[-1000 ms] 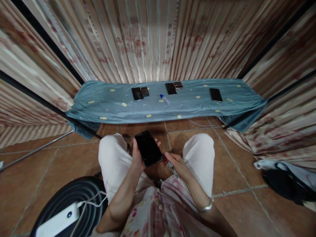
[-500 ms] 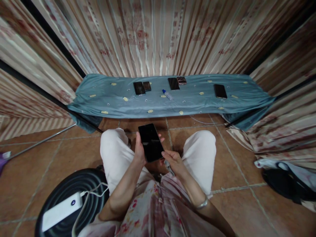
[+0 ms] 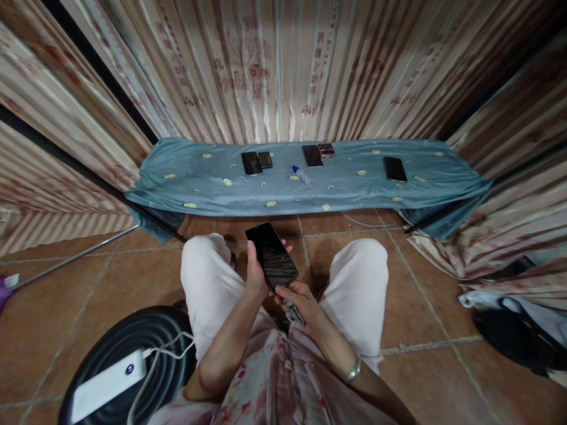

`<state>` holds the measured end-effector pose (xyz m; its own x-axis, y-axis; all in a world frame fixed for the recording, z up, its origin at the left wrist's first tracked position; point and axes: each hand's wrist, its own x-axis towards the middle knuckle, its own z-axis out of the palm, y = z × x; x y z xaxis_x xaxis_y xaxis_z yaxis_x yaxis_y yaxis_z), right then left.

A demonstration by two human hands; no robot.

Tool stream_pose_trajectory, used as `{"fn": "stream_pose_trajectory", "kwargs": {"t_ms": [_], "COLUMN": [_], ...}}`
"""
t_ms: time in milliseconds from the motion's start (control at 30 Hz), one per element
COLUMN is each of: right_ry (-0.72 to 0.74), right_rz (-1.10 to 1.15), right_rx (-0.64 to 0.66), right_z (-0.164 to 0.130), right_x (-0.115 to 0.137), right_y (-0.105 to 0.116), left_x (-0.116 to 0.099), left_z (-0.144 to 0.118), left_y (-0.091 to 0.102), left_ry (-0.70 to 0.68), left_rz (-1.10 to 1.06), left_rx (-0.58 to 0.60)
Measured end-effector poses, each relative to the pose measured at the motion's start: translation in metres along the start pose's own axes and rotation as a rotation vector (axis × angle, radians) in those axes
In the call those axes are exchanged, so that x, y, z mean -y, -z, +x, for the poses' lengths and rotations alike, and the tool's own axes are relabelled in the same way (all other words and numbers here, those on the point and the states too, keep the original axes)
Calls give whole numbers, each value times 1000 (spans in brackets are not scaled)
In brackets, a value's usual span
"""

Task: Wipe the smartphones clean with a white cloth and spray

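Note:
My left hand [image 3: 257, 271] is wrapped round a black smartphone [image 3: 271, 254], thumb along its left edge and fingertips showing past the right edge. The phone is tilted, its dark glossy screen facing up between my knees. My right hand [image 3: 306, 302] is closed at the phone's bottom edge, with the thumb and fingers near the lower corner. A crumpled grey cloth [image 3: 294, 313] pokes out below those fingers, partly hidden by the hand.
Ahead stands a low bench under a blue cloth [image 3: 212, 192], carrying several dark phones or flat devices, such as one at right [image 3: 394, 169], and a small blue-capped bottle [image 3: 302, 175]. A white power bank [image 3: 108, 385] with a cable lies on a black round stool [image 3: 168, 330].
My right hand has shifted left along the phone's bottom edge, bringing the grey cloth with it. The phone has turned slightly in my left hand, and its screen catches striped reflections.

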<state>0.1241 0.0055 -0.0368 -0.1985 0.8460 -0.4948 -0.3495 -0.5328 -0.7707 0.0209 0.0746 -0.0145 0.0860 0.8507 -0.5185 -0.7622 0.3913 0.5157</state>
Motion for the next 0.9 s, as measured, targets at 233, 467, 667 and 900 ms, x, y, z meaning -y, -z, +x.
{"fn": "stream_pose_trajectory", "kwargs": {"t_ms": [233, 467, 667, 900], "right_ry": [11, 20, 96, 73], "right_rz": [32, 73, 40, 176], "right_rx": [15, -212, -138, -306], "right_z": [6, 2, 15, 19], "right_x": [-10, -1, 10, 9], "right_y": [6, 25, 29, 21], "left_x": [4, 0, 3, 5], "left_z": [-3, -3, 0, 19], "left_y": [-4, -5, -13, -11], "left_ry": [11, 120, 217, 190], "left_rz": [41, -7, 98, 63], "left_rx": [9, 72, 62, 15]}}
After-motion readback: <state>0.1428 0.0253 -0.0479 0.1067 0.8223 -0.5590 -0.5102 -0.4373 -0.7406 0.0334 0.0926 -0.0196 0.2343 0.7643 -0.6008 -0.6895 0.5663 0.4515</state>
